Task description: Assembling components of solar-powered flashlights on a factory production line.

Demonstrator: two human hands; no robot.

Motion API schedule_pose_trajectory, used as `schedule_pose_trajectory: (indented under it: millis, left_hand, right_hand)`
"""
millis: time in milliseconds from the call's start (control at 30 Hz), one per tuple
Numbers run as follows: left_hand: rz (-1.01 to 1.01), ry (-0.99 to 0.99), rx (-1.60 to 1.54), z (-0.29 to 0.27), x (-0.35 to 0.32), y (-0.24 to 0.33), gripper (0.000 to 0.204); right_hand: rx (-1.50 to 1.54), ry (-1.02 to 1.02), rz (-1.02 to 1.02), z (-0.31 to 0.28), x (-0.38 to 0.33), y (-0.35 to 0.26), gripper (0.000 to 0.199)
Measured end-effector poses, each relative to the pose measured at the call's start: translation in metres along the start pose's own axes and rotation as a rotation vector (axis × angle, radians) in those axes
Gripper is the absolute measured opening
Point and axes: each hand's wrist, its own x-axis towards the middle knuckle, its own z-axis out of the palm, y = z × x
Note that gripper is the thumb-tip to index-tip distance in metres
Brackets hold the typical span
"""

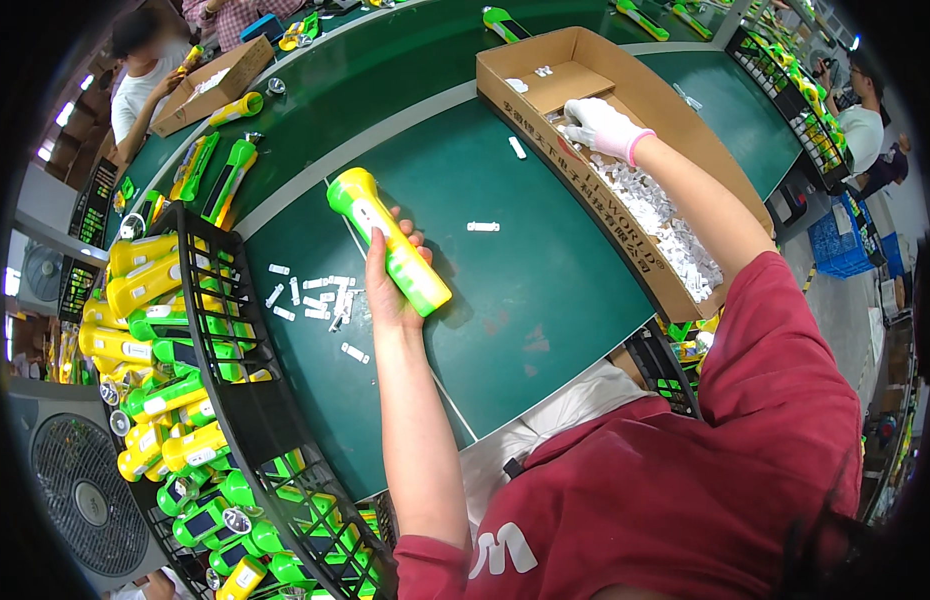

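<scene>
My left hand is bare and wrapped round a yellow and green flashlight above the green tabletop. The flashlight tilts, its wide head pointing up and to the left. In a white glove with a pink cuff, my right hand reaches over an open cardboard box. Its fingers are bent together at the box's inner edge; anything between them is too small or hidden to make out. Below that hand, a heap of small white plastic pieces fills the box's near side.
Loose white pieces lie on the table left of the flashlight. A black crate packed with yellow and green flashlights stands at the left edge. More flashlights rest on the far green surface. Other people work beyond; a grey fan stands lower left.
</scene>
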Motion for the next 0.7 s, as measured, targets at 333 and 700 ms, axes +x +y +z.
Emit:
schedule_pose_trajectory:
  millis: [333,700]
  left_hand:
    - [-0.041,-0.072,0.002,-0.001,-0.006,0.009,0.056]
    - [-0.186,-0.151,-0.085,-0.004,-0.006,0.007,0.047]
  right_hand:
    - [-0.059,0.098,0.113,-0.008,-0.003,-0.002,0.014]
    - [0.977,-0.286,-0.350,-0.006,-0.032,-0.192,0.021]
